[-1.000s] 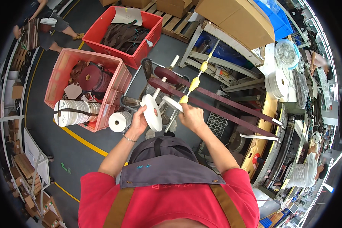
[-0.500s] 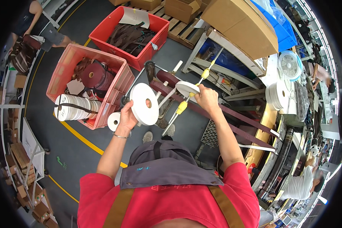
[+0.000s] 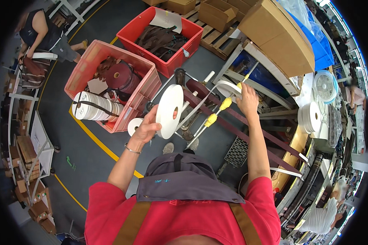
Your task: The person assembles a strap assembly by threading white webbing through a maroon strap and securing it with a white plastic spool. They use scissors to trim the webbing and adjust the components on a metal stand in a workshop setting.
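My left hand (image 3: 146,128) grips a large white roll of tape (image 3: 169,110) by its lower edge and holds it upright, raised in front of me. A white strip (image 3: 227,86) runs from the roll up to my right hand (image 3: 248,100), which pinches its looped end at arm's length. Below the strip stands a metal rack (image 3: 200,118) with yellow-handled rods (image 3: 218,112). A smaller white roll (image 3: 134,125) lies on the floor under my left hand.
A pink crate (image 3: 84,72) with white and maroon rolls sits to the left, a red crate (image 3: 191,37) of dark straps beyond it. Cardboard boxes (image 3: 279,37), a fan (image 3: 325,86) and benches line the right. Another person (image 3: 41,34) works at far left. Yellow floor line (image 3: 98,141).
Both arms have risen. The roll went from low by the rack to raised upright, and my right hand moved up and right, drawing the white strip out longer.
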### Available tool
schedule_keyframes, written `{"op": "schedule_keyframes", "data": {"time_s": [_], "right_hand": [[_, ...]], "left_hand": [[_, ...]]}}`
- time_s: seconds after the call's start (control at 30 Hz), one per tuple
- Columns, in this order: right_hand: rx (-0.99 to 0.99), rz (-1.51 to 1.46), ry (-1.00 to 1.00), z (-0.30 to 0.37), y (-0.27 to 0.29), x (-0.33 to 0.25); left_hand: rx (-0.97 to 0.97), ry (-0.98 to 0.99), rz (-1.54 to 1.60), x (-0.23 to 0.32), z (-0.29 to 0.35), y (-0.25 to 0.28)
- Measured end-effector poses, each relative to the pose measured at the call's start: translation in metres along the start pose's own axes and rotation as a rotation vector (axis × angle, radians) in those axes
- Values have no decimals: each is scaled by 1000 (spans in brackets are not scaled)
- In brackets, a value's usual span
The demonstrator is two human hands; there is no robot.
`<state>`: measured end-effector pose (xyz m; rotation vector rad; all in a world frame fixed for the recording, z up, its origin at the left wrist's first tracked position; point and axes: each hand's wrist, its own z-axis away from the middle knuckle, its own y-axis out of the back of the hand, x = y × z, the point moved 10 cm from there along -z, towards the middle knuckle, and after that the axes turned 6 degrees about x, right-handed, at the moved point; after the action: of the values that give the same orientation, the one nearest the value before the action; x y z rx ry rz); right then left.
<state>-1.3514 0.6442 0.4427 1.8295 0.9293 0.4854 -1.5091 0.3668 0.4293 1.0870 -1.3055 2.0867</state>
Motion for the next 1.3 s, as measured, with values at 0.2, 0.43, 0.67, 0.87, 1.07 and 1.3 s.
{"op": "schedule_keyframes", "data": {"time_s": [0.2, 0.43, 0.67, 0.87, 1.07, 1.3], "right_hand": [[-170, -1089, -214, 30, 73, -129], [48, -918, -78, 42, 119, -184], [38, -763, -88, 47, 115, -191], [21, -771, -202, 46, 108, -186], [33, -939, -286, 49, 104, -174], [-158, -1482, -574, 66, 78, -169]], "left_hand": [[102, -284, -352, 20, 4, -21], [250, -567, -875, 30, 13, -37], [297, -893, -1287, 51, 31, -64], [280, -951, -1316, 51, 35, -67], [217, -880, -1247, 56, 36, -75], [-102, -244, -374, 19, 8, -64]]}}
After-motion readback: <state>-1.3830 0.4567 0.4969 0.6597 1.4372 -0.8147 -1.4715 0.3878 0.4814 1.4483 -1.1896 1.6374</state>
